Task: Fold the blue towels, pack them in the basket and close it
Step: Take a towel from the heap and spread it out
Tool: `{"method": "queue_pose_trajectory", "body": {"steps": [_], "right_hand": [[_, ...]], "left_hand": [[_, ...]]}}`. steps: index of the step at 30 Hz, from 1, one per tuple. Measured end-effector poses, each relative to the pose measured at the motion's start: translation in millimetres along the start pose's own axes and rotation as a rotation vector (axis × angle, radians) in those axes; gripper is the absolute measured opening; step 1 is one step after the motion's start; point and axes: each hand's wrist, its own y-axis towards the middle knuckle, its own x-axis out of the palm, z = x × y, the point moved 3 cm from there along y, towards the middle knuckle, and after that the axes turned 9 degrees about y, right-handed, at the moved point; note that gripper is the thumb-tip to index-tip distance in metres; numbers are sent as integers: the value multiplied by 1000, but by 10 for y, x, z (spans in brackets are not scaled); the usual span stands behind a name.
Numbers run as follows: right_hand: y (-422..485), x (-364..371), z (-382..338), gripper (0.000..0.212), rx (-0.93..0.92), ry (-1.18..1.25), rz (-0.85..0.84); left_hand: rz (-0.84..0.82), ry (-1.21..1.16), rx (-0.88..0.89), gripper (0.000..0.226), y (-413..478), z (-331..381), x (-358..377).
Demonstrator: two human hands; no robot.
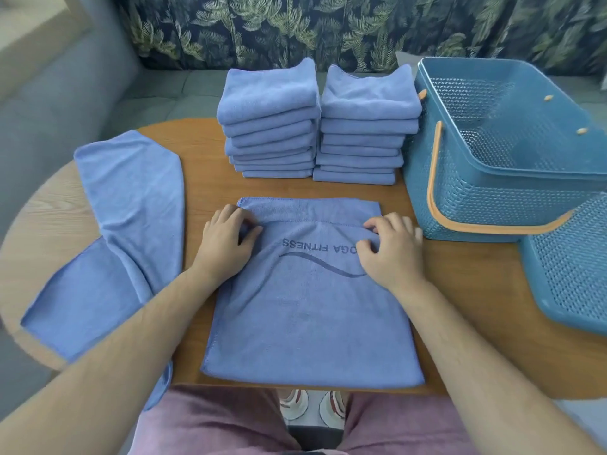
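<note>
A dark leaf-print fabric [328, 24] spans the top of the frame. A grey sofa [59, 103] fills the upper left. The brown wooden desk [460, 264] occupies the centre, paler at its left edge.

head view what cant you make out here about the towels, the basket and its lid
- Print on the front towel: first letters covered by the right hand; only "OGA FITNESS" reads.
- Basket: right end cut off by the frame edge.
- Lid: right part cut off by the same edge.
- Loose towel: near end partly hidden by the left forearm.
</note>
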Motion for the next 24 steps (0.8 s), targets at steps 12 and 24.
{"method": "queue_pose_trajectory", "body": {"steps": [12,24], "right_hand": [[33,-91,103,18,4,524,-3],[204,-44,124,17,-43,372,61]], "left_hand": [[72,-223,-74,5,32,-54,-29],[104,-212,-128,4,198,-114,-79]]}}
